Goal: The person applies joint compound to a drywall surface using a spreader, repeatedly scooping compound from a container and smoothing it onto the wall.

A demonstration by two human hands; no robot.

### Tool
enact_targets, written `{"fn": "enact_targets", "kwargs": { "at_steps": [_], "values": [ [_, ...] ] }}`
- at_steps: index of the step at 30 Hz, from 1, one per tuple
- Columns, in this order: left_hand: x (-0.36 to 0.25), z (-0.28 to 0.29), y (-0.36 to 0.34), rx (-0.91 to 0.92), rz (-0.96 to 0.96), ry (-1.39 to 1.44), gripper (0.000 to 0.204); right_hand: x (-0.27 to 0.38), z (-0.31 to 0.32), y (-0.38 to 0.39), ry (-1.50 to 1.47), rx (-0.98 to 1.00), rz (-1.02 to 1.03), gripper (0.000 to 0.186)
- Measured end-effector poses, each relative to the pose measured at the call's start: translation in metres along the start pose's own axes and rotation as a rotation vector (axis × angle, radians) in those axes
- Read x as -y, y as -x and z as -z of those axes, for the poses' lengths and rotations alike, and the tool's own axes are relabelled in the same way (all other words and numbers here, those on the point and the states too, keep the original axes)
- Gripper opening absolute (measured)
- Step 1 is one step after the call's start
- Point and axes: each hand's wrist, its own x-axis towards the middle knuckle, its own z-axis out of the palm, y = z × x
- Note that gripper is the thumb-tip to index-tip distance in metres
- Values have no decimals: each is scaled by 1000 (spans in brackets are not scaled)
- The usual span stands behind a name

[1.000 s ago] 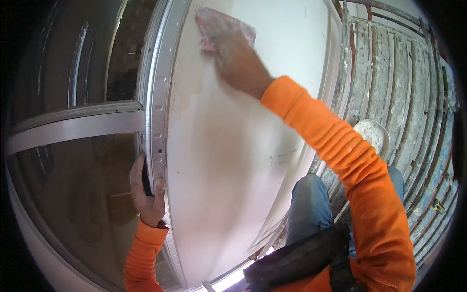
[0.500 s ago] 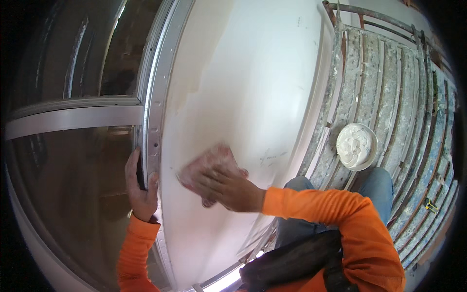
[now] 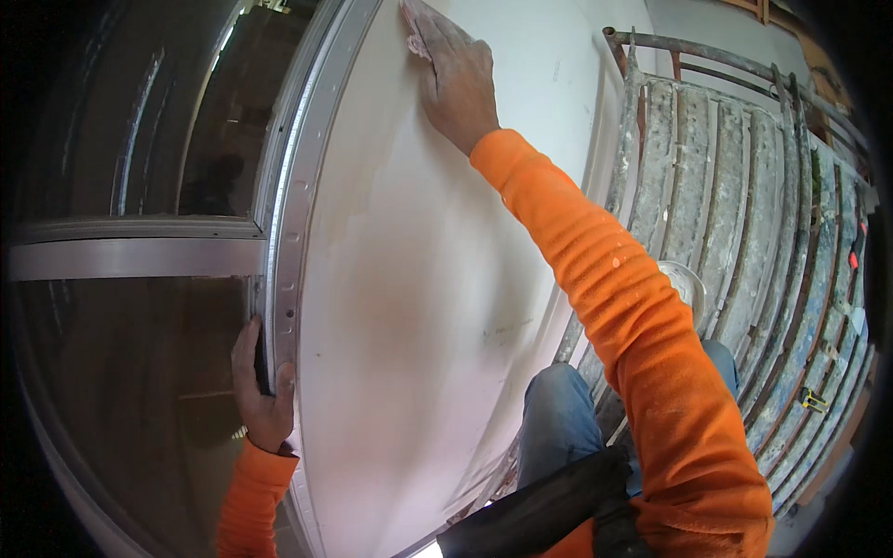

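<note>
My right hand (image 3: 458, 79) reaches far up the white wall panel (image 3: 409, 279), pressed flat against it. Under its fingers shows the edge of a reddish sheet of sandpaper (image 3: 417, 43); most of the sheet is hidden by the hand. On the left, my left hand (image 3: 262, 391) grips the edge of the metal frame (image 3: 288, 270), fingers on the glass side and thumb on the wall side. Some patches of the panel look beige, and faint dark marks show lower down.
A round bowl (image 3: 696, 284) of white paste stands on the spattered scaffold planks (image 3: 684, 177), partly behind my right sleeve. A tape measure (image 3: 813, 401) lies farther right. Dark glass panes (image 3: 130, 372) fill the left side, and scaffold rails (image 3: 707, 54) cross the far end.
My right hand has swept up the wall with the sandpaper, from the middle of the panel to its upper part. My left hand keeps its grip on the frame.
</note>
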Motion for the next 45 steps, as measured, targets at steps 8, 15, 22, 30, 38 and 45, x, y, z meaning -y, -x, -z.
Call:
{"fn": "enact_targets", "kwargs": {
  "at_steps": [8,15,22,30,38,45],
  "values": [
    [-2,4,2,31,-7,-29,62,36,-18,69,-79,113,7,69],
    [-14,5,-5,25,-3,-108,57,128,8,157,-217,250,-12,64],
    [-26,-3,-11,36,16,-161,59,205,78,248,-572,545,-14,60],
    [-24,-2,0,107,69,-167,63,154,126,212,-704,624,-359,52],
    [-21,-1,-5,163,8,-251,75,32,108,91,-647,206,-424,44],
    [-6,6,8,182,107,-231,75,-6,99,80,-662,67,-553,35]
  ]
}}
